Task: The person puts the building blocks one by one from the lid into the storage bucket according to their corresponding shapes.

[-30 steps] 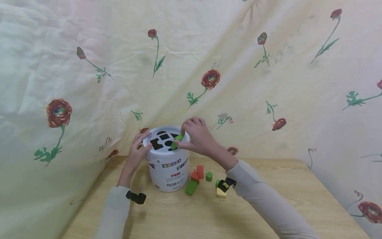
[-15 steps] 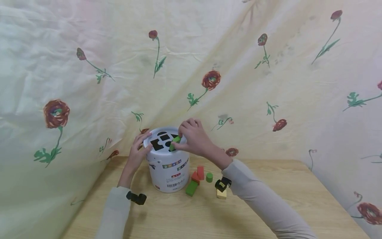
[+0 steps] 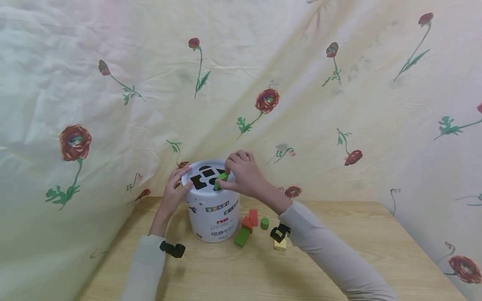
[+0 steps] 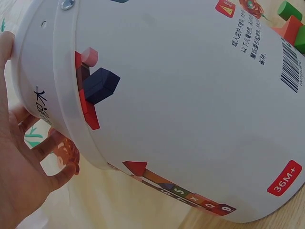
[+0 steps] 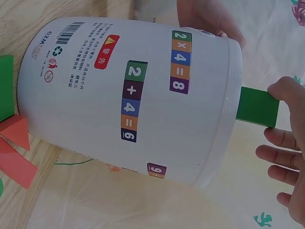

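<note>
Cream cloth (image 3: 150,46) is hung beyond the table (image 3: 211,276), at 12 o'clock. On the table the white bucket (image 3: 211,217) is set upright, its lid (image 3: 205,192) pierced by holes of several shapes. At the lid's 4 o'clock, in the head view, the green block (image 5: 257,107) is held roughly square to the surface; the step in hand appears to be the fitting of this block to a hole. For that, the bucket is best steadied, the block's edges matched to the hole, and light pressure applied straight down. How far the block is sunk, if at all, cannot be told; its lower end is hidden behind the rim.

By the left hand (image 3: 176,186) the rim is touched at 9 o'clock, thumb and fingers spread apart. By the right hand (image 3: 246,173), at 3 o'clock, the block is pinched between thumb and forefinger at opposite edges, the gap filled by it; the other fingers are held clear.

Between 3 and 4 o'clock of the bucket, a green bar (image 3: 242,237), two red pieces (image 3: 253,218) and a green cylinder (image 3: 265,223) are scattered, with a yellow piece (image 3: 280,245) farther out.
</note>
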{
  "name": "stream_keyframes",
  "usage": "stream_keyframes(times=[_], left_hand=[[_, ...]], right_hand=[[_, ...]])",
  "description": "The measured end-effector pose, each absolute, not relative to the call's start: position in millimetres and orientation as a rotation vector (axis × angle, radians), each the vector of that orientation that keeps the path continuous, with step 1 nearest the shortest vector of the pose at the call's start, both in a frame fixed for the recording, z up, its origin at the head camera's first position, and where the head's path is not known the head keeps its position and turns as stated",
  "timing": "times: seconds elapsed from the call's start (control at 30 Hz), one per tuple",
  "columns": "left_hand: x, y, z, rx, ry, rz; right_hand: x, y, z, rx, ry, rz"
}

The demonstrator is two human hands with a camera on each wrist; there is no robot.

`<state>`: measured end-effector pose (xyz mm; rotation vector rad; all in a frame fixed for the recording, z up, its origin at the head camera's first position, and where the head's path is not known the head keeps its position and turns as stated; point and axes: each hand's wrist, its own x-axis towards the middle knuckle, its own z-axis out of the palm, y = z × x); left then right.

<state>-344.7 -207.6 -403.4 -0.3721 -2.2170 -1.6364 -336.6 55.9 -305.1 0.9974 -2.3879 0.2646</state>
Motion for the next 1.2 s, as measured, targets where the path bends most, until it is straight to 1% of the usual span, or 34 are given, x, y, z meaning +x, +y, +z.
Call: stream_keyframes(times=[0.33,0.5,0.9,1.2], left_hand=[[-343.4,-206.5,-402.8,-0.359,-2.222,-1.614],[-343.3,-207.0,-403.6,-0.355,-2.228,-1.611],[-343.3,-206.0,-403.1,-0.336,-2.232,-1.611],[-341.4,-205.1,-401.0,-0.341,-2.229,-1.607]], right_hand=[[-335.0,55.6,-306.6,0.987,-2.408,0.265],[-335.1,53.6,-313.5,0.975,-2.420,0.218],[-337.4,58.7,-335.7,0.967,-2.347,0.262],[-339.2,65.4,-338.3,0.983,-2.296,0.335]])
